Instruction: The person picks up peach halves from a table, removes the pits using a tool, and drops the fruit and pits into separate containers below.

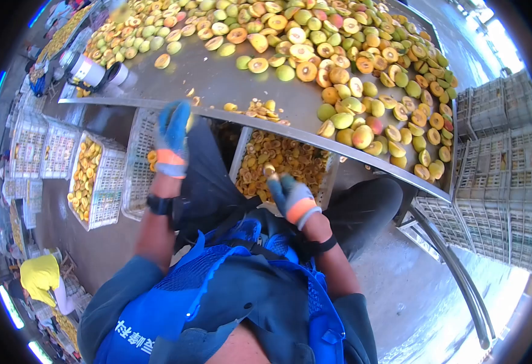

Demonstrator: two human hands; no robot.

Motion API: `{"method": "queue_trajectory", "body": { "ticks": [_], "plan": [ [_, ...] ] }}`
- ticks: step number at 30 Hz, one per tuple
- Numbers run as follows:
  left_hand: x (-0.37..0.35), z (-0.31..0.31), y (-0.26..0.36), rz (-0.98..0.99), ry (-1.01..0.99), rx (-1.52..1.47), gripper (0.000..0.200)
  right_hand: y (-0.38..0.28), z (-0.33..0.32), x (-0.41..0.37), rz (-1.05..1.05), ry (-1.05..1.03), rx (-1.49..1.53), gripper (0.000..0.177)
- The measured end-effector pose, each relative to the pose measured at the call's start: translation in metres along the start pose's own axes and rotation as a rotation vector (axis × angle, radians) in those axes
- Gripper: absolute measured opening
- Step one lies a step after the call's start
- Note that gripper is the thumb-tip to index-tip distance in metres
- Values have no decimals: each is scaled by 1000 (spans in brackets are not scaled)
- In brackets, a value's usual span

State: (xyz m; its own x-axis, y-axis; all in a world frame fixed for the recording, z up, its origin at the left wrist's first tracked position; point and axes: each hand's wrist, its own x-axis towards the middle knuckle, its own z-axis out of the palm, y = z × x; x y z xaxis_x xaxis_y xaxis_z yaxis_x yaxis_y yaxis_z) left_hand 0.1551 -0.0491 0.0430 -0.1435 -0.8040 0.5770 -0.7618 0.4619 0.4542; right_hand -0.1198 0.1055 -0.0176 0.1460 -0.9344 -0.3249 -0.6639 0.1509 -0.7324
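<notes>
My left hand, in a blue glove with an orange and grey cuff, is raised at the near edge of the metal table. Its fingers are blurred, and a yellowish piece shows beside them, seemingly a peach half. Over the crate of fruit pieces between my knees is my right hand, gloved alike. Its thumb and fingers close on a small pale-brown thing too blurred to name. Halved peaches, many with the stone showing, are heaped on the table. Small scraps lie near its edge.
Left of my legs stand white crates, one filled with yellow fruit halves. Stacked crates rise on the right beside a curved metal rail. A white container sits at the table's left. A person in yellow bends at lower left.
</notes>
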Motion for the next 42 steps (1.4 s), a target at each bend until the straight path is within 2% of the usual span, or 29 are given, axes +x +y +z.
{"method": "queue_trajectory", "body": {
  "ticks": [1, 2, 4, 6, 7, 9, 10, 11, 13, 15, 16, 19, 20, 22, 23, 24, 27, 28, 31, 34, 37, 41, 42],
  "plan": [
    [16, -15, 12, -147, 34, 119, 33, 5, 4, 4, 140, -103, -199, 50],
    [22, -14, 21, -59, 32, 130, 32, 7, 6, 2, 197, -102, -152, 54],
    [33, -2, 37, 111, 63, 146, 31, 18, 13, 3, 171, -78, -152, 54],
    [32, 32, 70, -37, -280, -242, 30, 13, 11, -5, 165, -15, -118, 53],
    [20, 71, 68, -82, -376, -416, 30, 13, 11, -6, 130, 17, -129, 51],
    [18, 127, 105, 84, -536, -371, 35, 34, 20, -8, -53, 93, -193, 49],
    [12, 169, 107, 129, -579, -269, 52, 54, 34, -2, -72, 131, -148, 50],
    [16, 186, 124, 78, -714, -202, 64, 36, 14, -10, 123, 83, -69, 51],
    [23, 202, 154, 12, -992, -31, 65, 41, 14, -19, 149, 109, 19, 54],
    [30, 211, 165, -33, -1052, -41, 58, 47, 11, -23, 144, 96, 82, 58],
    [31, 212, 164, -67, -1092, -37, 54, 49, 11, -24, 117, 148, 105, 51],
    [32, 196, 154, -80, -1047, -164, 43, 47, 6, -25, 80, 318, 400, 39],
    [30, 195, 145, -56, -905, -334, 40, 59, 18, -15, -62, 484, 480, 28],
    [13, 188, 129, 8, -620, -663, 34, 65, 19, 1, -32, 527, 787, 26],
    [8, 181, 124, 43, -603, -678, 34, 68, 20, 3, -11, 546, 938, 24],
    [8, 161, 126, 79, -587, -692, 34, 61, 11, 6, -86, 519, 1206, 20],
    [-6, 132, 119, 162, -570, -727, 41, 30, -24, 1, -58, 510, 1139, 18],
    [-12, 122, 121, 184, -549, -707, 43, 10, -37, -2, -32, 483, 1225, 18],
    [-32, 103, 126, 161, -509, -705, 46, -11, -42, 2, 29, 453, 1062, 21],
    [-36, 90, 121, 228, -468, -667, 45, -14, -34, 2, 42, 336, 1249, 18],
    [-40, 83, 111, 84, -476, -898, 43, -20, -32, -2, 35, 270, 1309, 17],
    [-65, 100, 118, -456, -402, -1472, 39, -26, -26, 3, 13, 309, 1216, 21],
    [-85, 127, 103, -266, -415, -1332, 37, -13, -16, 12, -42, 346, 1207, 24]
  ]
}}
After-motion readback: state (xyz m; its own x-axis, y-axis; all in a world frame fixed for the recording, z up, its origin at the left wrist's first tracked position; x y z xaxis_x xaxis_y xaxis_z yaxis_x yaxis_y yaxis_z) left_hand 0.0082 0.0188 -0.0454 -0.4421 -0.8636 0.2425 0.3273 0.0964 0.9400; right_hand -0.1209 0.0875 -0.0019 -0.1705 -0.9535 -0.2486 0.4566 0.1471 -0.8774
